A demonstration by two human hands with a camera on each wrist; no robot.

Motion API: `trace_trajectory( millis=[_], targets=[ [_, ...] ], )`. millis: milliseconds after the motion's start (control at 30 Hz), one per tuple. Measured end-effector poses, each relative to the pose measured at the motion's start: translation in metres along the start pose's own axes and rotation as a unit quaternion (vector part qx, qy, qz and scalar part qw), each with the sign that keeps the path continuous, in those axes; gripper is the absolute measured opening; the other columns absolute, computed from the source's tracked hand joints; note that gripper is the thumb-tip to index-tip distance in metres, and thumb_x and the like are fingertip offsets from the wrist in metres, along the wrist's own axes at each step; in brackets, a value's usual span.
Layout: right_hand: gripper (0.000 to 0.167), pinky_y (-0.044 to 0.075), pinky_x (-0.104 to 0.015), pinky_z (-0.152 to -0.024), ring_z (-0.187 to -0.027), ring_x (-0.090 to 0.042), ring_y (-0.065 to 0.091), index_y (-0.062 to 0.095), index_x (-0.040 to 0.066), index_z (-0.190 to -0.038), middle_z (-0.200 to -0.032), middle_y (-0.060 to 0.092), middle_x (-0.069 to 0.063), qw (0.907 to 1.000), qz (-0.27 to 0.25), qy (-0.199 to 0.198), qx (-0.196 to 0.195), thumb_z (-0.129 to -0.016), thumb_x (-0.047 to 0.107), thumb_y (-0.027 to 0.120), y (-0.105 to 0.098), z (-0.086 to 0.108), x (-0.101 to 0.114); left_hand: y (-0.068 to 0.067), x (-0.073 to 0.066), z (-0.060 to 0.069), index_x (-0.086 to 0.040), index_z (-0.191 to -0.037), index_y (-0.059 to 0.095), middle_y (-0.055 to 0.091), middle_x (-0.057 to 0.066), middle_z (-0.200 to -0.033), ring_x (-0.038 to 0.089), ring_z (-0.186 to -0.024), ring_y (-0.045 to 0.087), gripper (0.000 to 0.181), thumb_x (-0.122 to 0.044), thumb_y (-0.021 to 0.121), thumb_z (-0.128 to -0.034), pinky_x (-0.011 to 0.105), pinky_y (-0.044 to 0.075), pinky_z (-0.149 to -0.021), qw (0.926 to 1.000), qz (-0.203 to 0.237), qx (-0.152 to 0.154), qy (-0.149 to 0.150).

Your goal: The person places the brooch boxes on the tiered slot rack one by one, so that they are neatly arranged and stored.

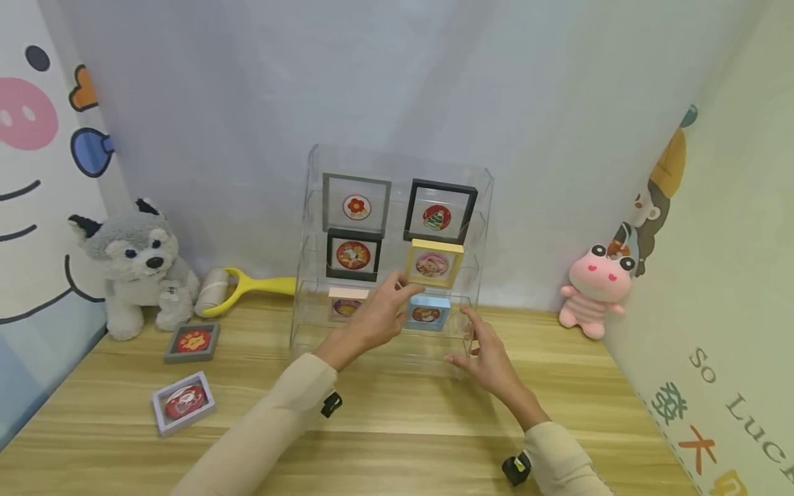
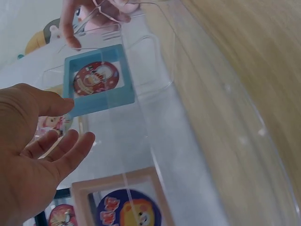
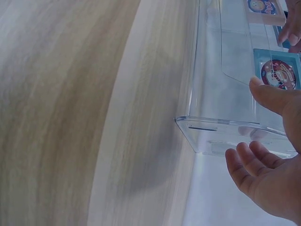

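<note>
A clear tiered display stand (image 1: 397, 348) holds several small square frames. My left hand (image 1: 386, 310) is in front of its lower tiers, between a pink frame (image 2: 82, 197) and a light blue frame (image 1: 428, 313). In the left wrist view its fingers are spread, and its thumb tip is by a corner of the blue frame; whether they touch I cannot tell. Above sits a yellow frame (image 1: 435, 264). My right hand (image 1: 490, 358) is at the stand's lower right side, thumb and fingers apart around the side panel (image 3: 225, 123), gripping nothing visible.
Higher up stand a grey frame (image 1: 325, 207) and two black frames. On the table's left lie another grey frame (image 1: 191, 357) and a lilac frame (image 1: 158, 413). A plush husky (image 1: 133, 269), a yellow-handled roller (image 1: 267, 284) and a pink plush toy (image 1: 592, 296) stand along the back.
</note>
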State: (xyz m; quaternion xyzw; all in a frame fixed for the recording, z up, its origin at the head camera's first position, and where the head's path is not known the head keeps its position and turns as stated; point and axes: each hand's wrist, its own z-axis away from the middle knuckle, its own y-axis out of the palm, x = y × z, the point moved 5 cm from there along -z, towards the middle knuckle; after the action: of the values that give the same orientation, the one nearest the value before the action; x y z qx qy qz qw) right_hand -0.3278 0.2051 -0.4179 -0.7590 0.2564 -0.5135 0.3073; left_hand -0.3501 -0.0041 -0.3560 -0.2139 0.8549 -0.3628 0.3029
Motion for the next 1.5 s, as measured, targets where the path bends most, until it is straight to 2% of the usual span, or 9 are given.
trace_trajectory(
  millis=[200,300,567,733,900,1033,1233,1367,1500],
  targets=[
    [0.089,0.059,-0.049,-0.079,-0.102,-0.036,0.059,0.034,0.01,-0.152,-0.119,0.056,-0.026,1.0,0.002,-0.007,-0.006,-0.078,0.01,0.085,0.0,0.001,0.0,-0.026,-0.01,0.011,-0.011,-0.124,0.067,0.057,0.014,-0.112,0.026,-0.094,0.06,0.048,0.011,0.07,-0.0809,0.036,0.055,-0.074,0.9972,-0.046,-0.037,0.045],
    [0.089,0.059,-0.05,-0.079,-0.103,-0.037,0.058,0.034,0.01,-0.152,-0.119,0.056,-0.026,0.9999,0.003,-0.01,-0.006,-0.078,0.01,0.085,0.0,0.001,0.001,-0.038,-0.01,0.02,-0.012,-0.123,0.067,0.057,0.014,-0.111,0.026,-0.095,0.06,0.048,0.008,0.074,-0.0801,0.038,0.055,-0.075,0.9969,-0.048,-0.04,0.048],
    [0.09,0.059,-0.049,-0.079,-0.104,-0.038,0.058,0.035,0.01,-0.152,-0.118,0.057,-0.026,0.9999,-0.001,-0.008,-0.006,-0.078,0.008,0.085,0.0,0.001,0.001,-0.07,0.005,0.053,-0.007,-0.122,0.067,0.056,0.016,-0.112,0.026,-0.09,0.066,0.044,0.007,0.076,-0.0811,0.04,0.058,-0.076,0.9982,0.021,-0.049,0.029],
    [0.09,0.059,-0.049,-0.079,-0.104,-0.037,0.058,0.035,0.01,-0.152,-0.119,0.057,-0.026,0.9999,0.003,-0.01,-0.007,-0.078,0.009,0.085,0.0,0.001,0.0,-0.094,0.018,0.072,-0.005,-0.127,0.065,0.054,0.015,-0.117,0.03,-0.097,0.065,0.047,0.006,0.076,-0.0822,0.04,0.059,-0.078,0.997,0.068,-0.033,-0.017],
    [0.089,0.059,-0.05,-0.079,-0.104,-0.037,0.058,0.035,0.011,-0.151,-0.119,0.056,-0.026,0.9999,0.0,-0.014,-0.009,-0.078,0.009,0.085,0.0,0.001,0.0,-0.117,0.036,0.09,-0.004,-0.129,0.063,0.054,0.018,-0.122,0.037,-0.108,0.06,0.049,0.006,0.075,-0.0833,0.045,0.059,-0.078,0.9944,0.075,-0.031,-0.067],
    [0.089,0.058,-0.051,-0.079,-0.104,-0.037,0.058,0.035,0.01,-0.151,-0.12,0.056,-0.026,0.9998,-0.003,-0.017,-0.008,-0.078,0.009,0.085,0.0,0.002,0.0,-0.13,0.056,0.108,-0.002,-0.129,0.062,0.055,0.021,-0.122,0.04,-0.106,0.06,0.049,0.01,0.074,-0.0824,0.047,0.06,-0.077,0.992,0.078,-0.044,-0.088],
    [0.089,0.059,-0.049,-0.079,-0.103,-0.035,0.057,0.034,0.01,-0.152,-0.123,0.056,-0.025,0.9998,0.002,-0.019,-0.006,-0.079,0.01,0.085,-0.001,0.001,0.001,-0.145,0.09,0.139,-0.001,-0.127,0.063,0.052,0.018,-0.122,0.028,-0.106,0.056,0.043,0.005,0.073,-0.0858,0.037,0.061,-0.076,0.9883,0.069,-0.045,-0.128],
    [0.089,0.058,-0.048,-0.079,-0.103,-0.034,0.057,0.034,0.012,-0.152,-0.125,0.056,-0.025,0.9999,0.003,-0.013,-0.006,-0.079,0.01,0.084,-0.001,0.002,0.0,-0.152,0.113,0.157,0.001,-0.127,0.064,0.05,0.02,-0.122,0.037,-0.109,0.055,0.04,0.003,0.072,-0.0872,0.047,0.06,-0.078,0.985,0.061,-0.033,-0.158],
    [0.089,0.058,-0.048,-0.079,-0.104,-0.034,0.056,0.034,0.011,-0.152,-0.126,0.055,-0.024,1.0,-0.002,-0.009,-0.002,-0.079,0.01,0.084,0.0,0.002,-0.001,-0.155,0.135,0.173,0.003,-0.126,0.063,0.052,0.025,-0.12,0.047,-0.105,0.056,0.043,-0.002,0.076,-0.0855,0.055,0.058,-0.076,0.9824,0.02,-0.018,-0.185]
  ],
)
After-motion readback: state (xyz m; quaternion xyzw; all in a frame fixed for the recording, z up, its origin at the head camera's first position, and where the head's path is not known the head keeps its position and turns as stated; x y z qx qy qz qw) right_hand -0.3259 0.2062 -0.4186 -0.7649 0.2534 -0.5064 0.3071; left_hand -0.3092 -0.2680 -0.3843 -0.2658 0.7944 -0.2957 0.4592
